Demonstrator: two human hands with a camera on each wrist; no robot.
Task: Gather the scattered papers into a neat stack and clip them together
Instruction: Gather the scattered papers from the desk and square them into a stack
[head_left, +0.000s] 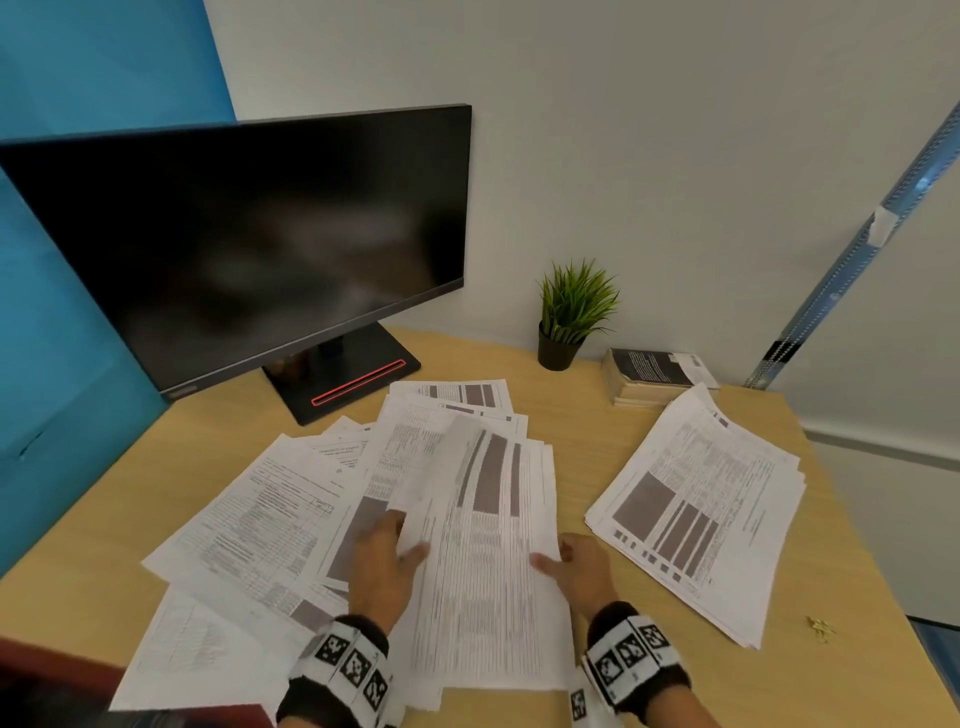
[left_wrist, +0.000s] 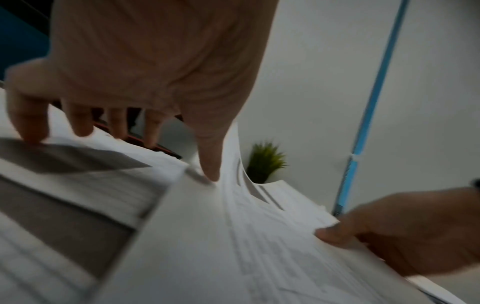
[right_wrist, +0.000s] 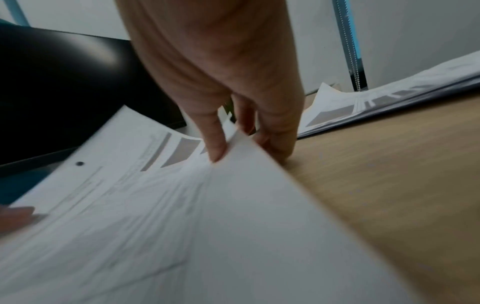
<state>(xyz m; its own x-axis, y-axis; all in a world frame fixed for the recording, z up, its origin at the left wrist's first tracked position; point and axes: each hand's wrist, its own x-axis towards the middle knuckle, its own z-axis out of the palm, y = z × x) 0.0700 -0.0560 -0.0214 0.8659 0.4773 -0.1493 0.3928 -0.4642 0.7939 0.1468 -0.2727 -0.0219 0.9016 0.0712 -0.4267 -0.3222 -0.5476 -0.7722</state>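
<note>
- Pinching the sheaf (head_left: 483, 561) at its R edge: right hand (head_left: 579, 569), thumb on top, fingers (right_wrist: 275, 142) under, tips on the desk (head_left: 597, 431).
- Left hand (head_left: 384, 566) grips the sheaf's L edge, thumb (left_wrist: 210, 162) on top, other fingers pressing loose sheets (head_left: 249, 525) to its left.
- Sheaf sits btwn both hands at desk's near edge, long axis running near-to-far.
- Second pile (head_left: 701, 509) lies toward desk's R edge, well apart, nearer the right hand; prob. merged next.
</note>
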